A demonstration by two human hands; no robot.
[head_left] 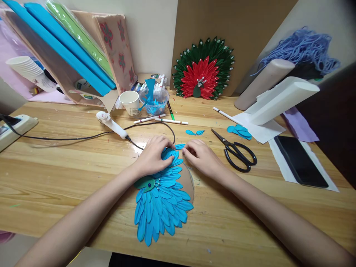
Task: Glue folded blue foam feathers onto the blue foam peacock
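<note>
A peacock craft (164, 202) of layered blue paper petals lies on the table, with a green bird body (146, 183) and a strip of bare brown cardboard (188, 180) at its right side. My left hand (154, 155) holds the craft's far edge, fingers bent over it and thumb resting on the petals. Just beyond that edge is a single blue petal (180, 146), lying sideways between my hands. The fingertips of my right hand (198, 154) are pinched at its right end. Two loose petals (190, 132) lie a little farther back.
Black-handled scissors (236, 150) and a petal pile (239, 131) lie to the right, near a phone (302, 160) and paper rolls (283, 104). A corded white glue gun (112, 125) lies at left. Behind are markers (171, 121), cups (129, 102) and a red-green peacock (203, 70).
</note>
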